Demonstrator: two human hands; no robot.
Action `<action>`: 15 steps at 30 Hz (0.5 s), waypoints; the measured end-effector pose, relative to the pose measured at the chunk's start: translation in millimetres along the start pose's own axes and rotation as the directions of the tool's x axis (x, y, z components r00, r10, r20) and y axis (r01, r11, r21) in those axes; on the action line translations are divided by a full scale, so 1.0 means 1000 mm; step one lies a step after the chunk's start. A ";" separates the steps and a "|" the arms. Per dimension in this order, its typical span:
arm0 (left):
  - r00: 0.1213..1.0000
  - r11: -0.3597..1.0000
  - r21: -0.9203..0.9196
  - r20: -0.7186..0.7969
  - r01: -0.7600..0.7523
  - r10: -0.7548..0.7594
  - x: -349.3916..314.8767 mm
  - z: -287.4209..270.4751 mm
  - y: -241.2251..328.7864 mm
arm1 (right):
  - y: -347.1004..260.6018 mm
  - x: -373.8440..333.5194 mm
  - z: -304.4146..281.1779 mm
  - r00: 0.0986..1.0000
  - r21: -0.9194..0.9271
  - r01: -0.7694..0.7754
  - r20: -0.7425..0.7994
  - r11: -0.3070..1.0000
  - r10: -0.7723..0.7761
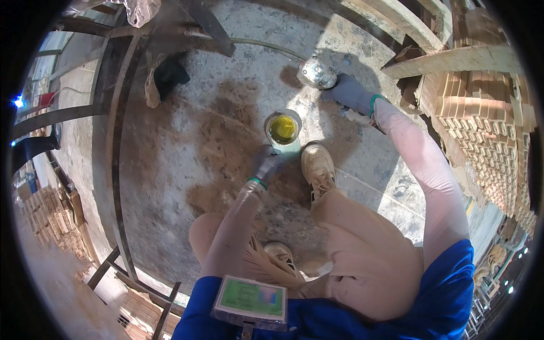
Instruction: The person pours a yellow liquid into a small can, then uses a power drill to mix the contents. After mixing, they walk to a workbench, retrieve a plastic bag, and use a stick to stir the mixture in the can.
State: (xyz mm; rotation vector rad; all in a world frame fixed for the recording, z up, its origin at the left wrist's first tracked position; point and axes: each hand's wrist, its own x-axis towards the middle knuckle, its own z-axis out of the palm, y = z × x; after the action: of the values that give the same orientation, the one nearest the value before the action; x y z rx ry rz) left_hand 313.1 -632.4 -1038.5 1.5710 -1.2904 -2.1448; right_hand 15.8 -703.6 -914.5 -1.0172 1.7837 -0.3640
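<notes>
Bare concrete floor point(226, 68) with brown stains, seen from above; clock positions refer to the centre of the view unless another centre is named. Just above the centre, toward 12 o'clock, stands a round, open-topped, pale container point(292, 149) with yellow-green liquid point(283, 128) inside. The left hand point(267, 162), in a grey glove with a green cuff, grasps its wall at the container's 7 o'clock; the fingers are partly hidden. At 1 o'clock from the container, well apart from it, is a rounded, silvery metal piece point(316, 72). The gloved right hand point(350, 93) grips its edge at the piece's 4 o'clock, the fingertips being obscured. A beige shoe point(318, 167) lies just beside the container, at its 4 to 5 o'clock. A thin, pale hose point(272, 46) crosses the floor at 12 o'clock. Stacked beige slotted pieces point(481, 122) occupy 2 to 3 o'clock; a dark, narrow-barred frame point(117, 107) stands at 10 o'clock.
</notes>
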 end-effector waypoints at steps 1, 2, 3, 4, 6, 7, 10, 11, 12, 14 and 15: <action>1.000 1.000 -0.015 -0.006 0.020 -0.020 0.000 0.003 -0.010 | -0.004 0.003 0.003 0.999 -0.008 -0.028 0.036 1.000 0.029; 0.999 0.999 -0.031 -0.014 0.039 -0.039 -0.002 0.011 -0.020 | -0.008 0.007 0.007 0.996 -0.018 -0.054 0.073 0.998 0.055; 0.999 0.999 -0.025 -0.022 0.044 -0.045 0.001 0.010 -0.020 | -0.010 0.014 0.011 0.993 -0.075 -0.101 0.050 0.992 0.105; 0.998 0.968 0.244 -0.013 -0.062 0.067 0.000 0.017 -0.022 | -0.011 0.017 0.013 0.988 -0.130 -0.146 0.025 0.981 0.150; 0.968 0.650 0.727 0.085 -0.223 0.237 -0.003 0.032 -0.016 | -0.005 0.025 0.011 0.997 -0.229 -0.071 -0.005 0.971 0.072; 0.946 0.395 0.879 0.161 -0.267 0.280 0.000 0.022 -0.008 | -0.007 0.028 0.010 0.995 -0.191 -0.090 0.027 0.977 0.097; 0.982 0.554 0.832 -0.084 -0.024 0.169 0.005 -0.032 0.071 | -0.026 0.025 0.000 0.978 -0.194 -0.161 0.103 0.968 0.183; 0.974 0.900 0.437 -0.206 0.003 0.097 0.013 -0.065 0.086 | -0.034 0.025 -0.002 0.973 -0.212 -0.169 0.118 0.963 0.197; 0.946 0.997 -0.071 -0.322 -0.044 0.018 0.016 -0.091 0.113 | -0.037 0.026 -0.006 0.970 -0.206 -0.176 0.130 0.963 0.206; 0.848 0.985 0.040 -0.505 -0.165 0.163 0.028 -0.135 0.187 | -0.036 0.028 -0.011 0.958 -0.200 -0.215 0.145 0.956 0.246; 0.846 0.919 -0.063 -0.419 -0.388 0.329 0.023 -0.178 0.209 | -0.046 0.030 -0.005 0.969 -0.225 -0.131 0.175 0.966 0.172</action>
State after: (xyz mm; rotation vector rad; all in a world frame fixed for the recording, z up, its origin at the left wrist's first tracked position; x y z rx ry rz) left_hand 385.9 -866.9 -913.1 1.4666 -1.1495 -1.5487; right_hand 28.7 -755.2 -900.7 -1.0171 1.7351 0.0222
